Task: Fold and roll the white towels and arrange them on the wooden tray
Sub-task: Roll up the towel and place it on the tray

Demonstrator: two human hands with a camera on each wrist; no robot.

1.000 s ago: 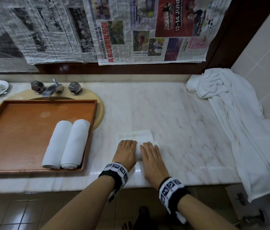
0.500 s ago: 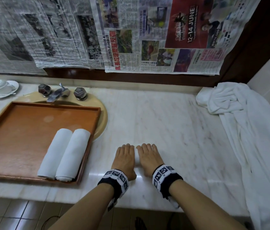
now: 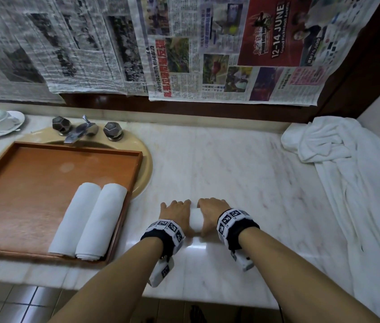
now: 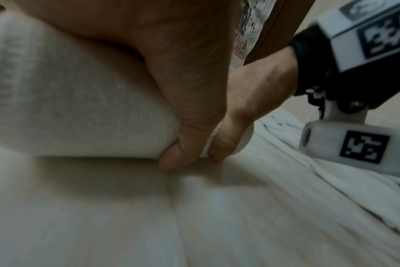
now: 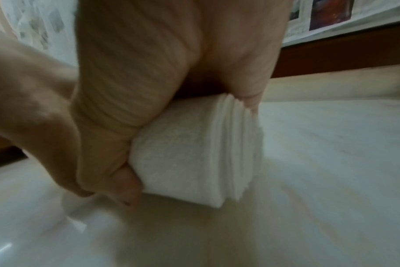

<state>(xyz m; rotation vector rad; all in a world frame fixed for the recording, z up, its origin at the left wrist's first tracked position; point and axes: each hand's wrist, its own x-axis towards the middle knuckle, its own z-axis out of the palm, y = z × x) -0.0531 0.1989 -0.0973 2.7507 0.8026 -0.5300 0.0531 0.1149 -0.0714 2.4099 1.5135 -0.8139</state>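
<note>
The newspaper (image 3: 277,50) advert reads "12-14 JUNE, Grand Pickleball Arena".

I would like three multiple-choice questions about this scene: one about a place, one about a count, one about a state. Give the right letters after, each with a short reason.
1. Where does the wooden tray lie?
A. over the sink
B. on the floor
C. on the heap of unfolded towels

2. How many rolled towels lie on the tray?
A. none
B. two
C. four

3. What state is the towel under the hands in?
A. spread flat
B. rolled up
C. hanging off the counter edge

Key:
1 A, the sink rim and the tap show behind the tray.
2 B, two rolled towels lie side by side at its right wall.
3 B, the left hand and the right hand grip the roll, whose layered end shows in the right wrist view.
</note>
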